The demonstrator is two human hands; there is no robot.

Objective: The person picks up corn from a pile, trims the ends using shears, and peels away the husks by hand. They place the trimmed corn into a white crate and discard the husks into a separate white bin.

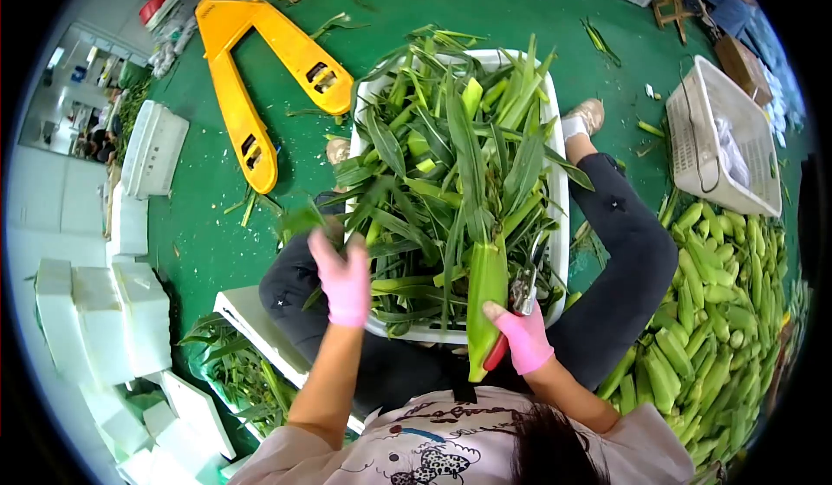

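Risk noted: my right hand (pixel 524 339) held both the corn ear (pixel 487 290) and the red-handled shears (pixel 523 294); a slack thumb could have let the ear roll, and trailing leaves (pixel 468 160) could have snagged the blades. The ear lay clamped under that thumb, just left of the palm. Its long axis ran away from me, leafy end outward over the white crate (pixel 560 216), narrow end towards me. My left hand (pixel 345 284) was blurred, its grip undeterminable.
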